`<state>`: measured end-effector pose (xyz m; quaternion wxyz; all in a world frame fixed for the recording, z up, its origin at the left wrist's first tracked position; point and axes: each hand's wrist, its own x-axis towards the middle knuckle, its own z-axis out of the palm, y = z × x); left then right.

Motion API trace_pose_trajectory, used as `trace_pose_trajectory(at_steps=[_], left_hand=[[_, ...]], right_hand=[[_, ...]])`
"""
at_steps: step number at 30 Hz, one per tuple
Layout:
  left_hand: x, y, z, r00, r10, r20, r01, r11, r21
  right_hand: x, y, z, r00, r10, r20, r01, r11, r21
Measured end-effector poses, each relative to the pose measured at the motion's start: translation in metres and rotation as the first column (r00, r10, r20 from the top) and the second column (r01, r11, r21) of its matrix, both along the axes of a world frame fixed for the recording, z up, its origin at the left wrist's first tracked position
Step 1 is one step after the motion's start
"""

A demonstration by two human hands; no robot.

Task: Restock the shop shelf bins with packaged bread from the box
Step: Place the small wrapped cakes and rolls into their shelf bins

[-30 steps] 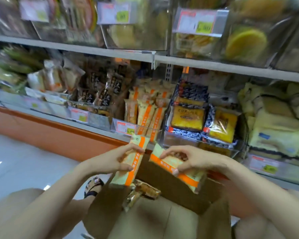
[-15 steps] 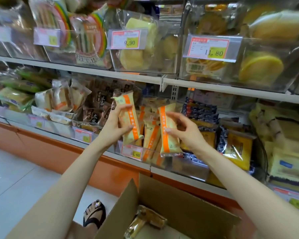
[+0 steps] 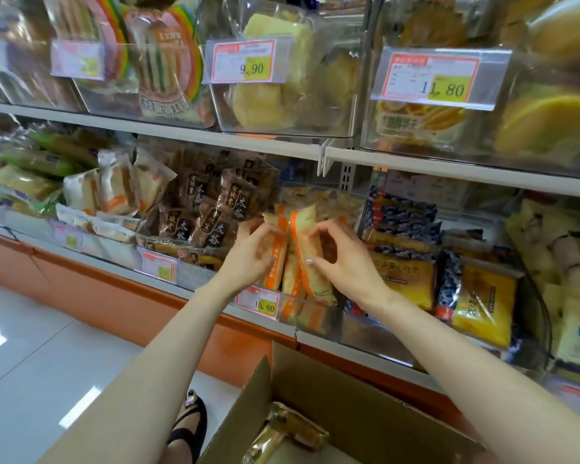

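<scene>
Orange-striped bread packets (image 3: 302, 229) stand upright, left hand (image 3: 252, 254) and right hand (image 3: 347, 262) each gripping one.

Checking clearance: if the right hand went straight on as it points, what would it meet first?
The right hand, pinching an orange-striped pack, would likely first meet the packs standing in the bin; depth unclear.

Bright, even overhead shop light. White glare patches mark the floor (image 3: 31, 363) at left, and soft reflections veil the clear bins (image 3: 282, 125). The wide-angle lens bows the shelf (image 3: 215, 135) edge towards the borders. The corners are blurred, while the central 15.60 tag (image 3: 258, 302) is sharp.
</scene>
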<state>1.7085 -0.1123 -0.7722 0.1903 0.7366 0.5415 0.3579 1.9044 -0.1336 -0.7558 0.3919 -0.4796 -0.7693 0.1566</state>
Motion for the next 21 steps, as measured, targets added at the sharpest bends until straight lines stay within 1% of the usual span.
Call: trace_pose_trajectory(at_steps=[2,4,7,9,11,14,17,19,21], left_hand=[[0.004,-0.002,0.002,1.0,0.026,0.007,-0.026,0.997,0.069],[0.005,-0.002,0.001,0.999,0.05,-0.013,-0.048,0.993,0.106],[0.007,-0.004,-0.002,0.998,0.051,-0.046,-0.045,0.99,0.131],[0.009,-0.005,-0.001,0.993,0.051,-0.105,-0.032,0.985,0.17],[0.007,-0.004,0.002,0.981,0.081,-0.178,-0.046,0.98,0.191],[0.0,-0.002,0.006,0.929,0.151,-0.338,-0.084,0.975,0.204],[-0.005,-0.003,0.01,0.867,0.233,-0.44,-0.142,0.963,0.231],[-0.008,-0.004,0.01,0.833,0.261,-0.488,-0.169,0.959,0.226],[-0.01,-0.006,0.007,0.822,0.254,-0.509,-0.169,0.963,0.209]], right_hand=[[0.001,-0.001,0.002,0.998,-0.037,0.05,0.036,0.999,0.019],[0.002,-0.001,0.006,0.998,-0.037,0.044,0.037,0.999,0.01],[0.004,-0.001,0.012,0.996,0.055,0.069,-0.052,0.997,-0.053],[0.004,0.0,0.012,0.989,0.113,0.093,-0.104,0.99,-0.095],[0.003,0.003,0.01,0.982,0.131,0.137,-0.116,0.987,-0.114],[0.004,0.01,0.012,0.973,0.14,0.182,-0.109,0.979,-0.172],[0.004,0.015,0.015,0.955,0.095,0.282,-0.053,0.987,-0.153],[0.003,0.015,0.015,0.957,0.067,0.281,-0.03,0.991,-0.133],[0.005,0.015,0.015,0.97,0.087,0.226,-0.055,0.988,-0.143]])
